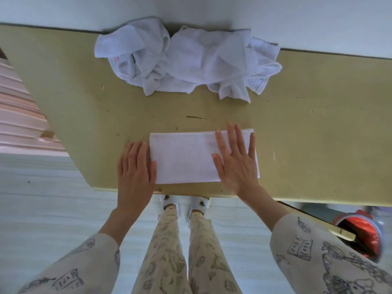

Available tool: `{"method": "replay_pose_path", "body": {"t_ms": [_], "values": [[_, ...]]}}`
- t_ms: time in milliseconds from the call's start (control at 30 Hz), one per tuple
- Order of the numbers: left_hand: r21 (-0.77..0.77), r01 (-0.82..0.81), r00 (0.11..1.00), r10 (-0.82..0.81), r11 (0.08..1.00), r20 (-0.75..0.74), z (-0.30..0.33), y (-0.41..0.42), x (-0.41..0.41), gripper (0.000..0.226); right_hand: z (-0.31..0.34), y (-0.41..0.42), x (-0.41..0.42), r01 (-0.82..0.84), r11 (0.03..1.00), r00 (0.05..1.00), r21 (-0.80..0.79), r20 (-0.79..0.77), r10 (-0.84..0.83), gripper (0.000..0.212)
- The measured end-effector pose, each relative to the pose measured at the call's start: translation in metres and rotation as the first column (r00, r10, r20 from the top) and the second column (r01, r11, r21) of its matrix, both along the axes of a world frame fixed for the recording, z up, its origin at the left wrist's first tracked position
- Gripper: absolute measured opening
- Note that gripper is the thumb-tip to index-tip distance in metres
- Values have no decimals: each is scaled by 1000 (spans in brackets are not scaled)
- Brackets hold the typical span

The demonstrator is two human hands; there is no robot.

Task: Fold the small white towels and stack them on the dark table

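1. A folded towel lay flat as a neat rectangle near the table's front edge.
2. The right hand pressed flat on the towel's right end, its fingers straight and spread apart.
3. The left hand rested flat on the table at the towel's left edge, fingers straight and close together, touching the cloth.
4. A heap of crumpled towels sat at the table's back edge against the wall, well apart from the folded one.
5. A red bin stood on the floor beyond the table's front right edge.
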State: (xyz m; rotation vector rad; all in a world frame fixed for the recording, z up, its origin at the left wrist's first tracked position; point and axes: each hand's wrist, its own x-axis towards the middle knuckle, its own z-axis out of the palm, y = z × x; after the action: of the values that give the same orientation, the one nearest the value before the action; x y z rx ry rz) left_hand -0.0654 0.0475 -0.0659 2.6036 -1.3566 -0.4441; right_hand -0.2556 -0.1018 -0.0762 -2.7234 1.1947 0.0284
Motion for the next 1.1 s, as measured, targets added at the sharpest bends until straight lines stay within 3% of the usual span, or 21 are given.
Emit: {"method": "replay_pose_path", "body": {"t_ms": [67,133,233,400,533,733,867,933,1000,1100], "values": [[-25,-244,969,243,969,-46,9,-9,-12,44,0,13,15,-62,998,997,2,38,62,54],[24,-480,859,475,877,-190,15,-23,-20,43,-7,21,26,-77,997,997,7,29,77,53],[93,-611,748,612,786,-256,20,-38,-25,47,-17,25,32,-45,999,999,17,18,44,55],[210,-585,741,622,783,-253,22,-50,-22,39,-21,27,32,-44,999,999,1,20,43,56],[205,-556,742,592,806,-314,32,-54,-17,31,-21,27,32,-39,999,999,15,18,39,57],[323,-615,432,650,719,-625,34,-53,0,34,-20,27,33,-37,999,999,29,17,37,58],[348,-600,334,621,720,-708,42,-54,4,6,-20,27,33,-35,999,999,34,18,34,58],[321,-635,298,607,702,-737,42,-54,4,16,-20,27,33,-33,999,999,33,17,33,58],[281,-683,308,614,675,-727,37,-55,3,25,-20,27,33,-32,999,999,33,20,31,57],[225,-681,423,624,697,-657,32,-54,2,27,-20,27,33,-28,999,999,34,24,27,57]]}}
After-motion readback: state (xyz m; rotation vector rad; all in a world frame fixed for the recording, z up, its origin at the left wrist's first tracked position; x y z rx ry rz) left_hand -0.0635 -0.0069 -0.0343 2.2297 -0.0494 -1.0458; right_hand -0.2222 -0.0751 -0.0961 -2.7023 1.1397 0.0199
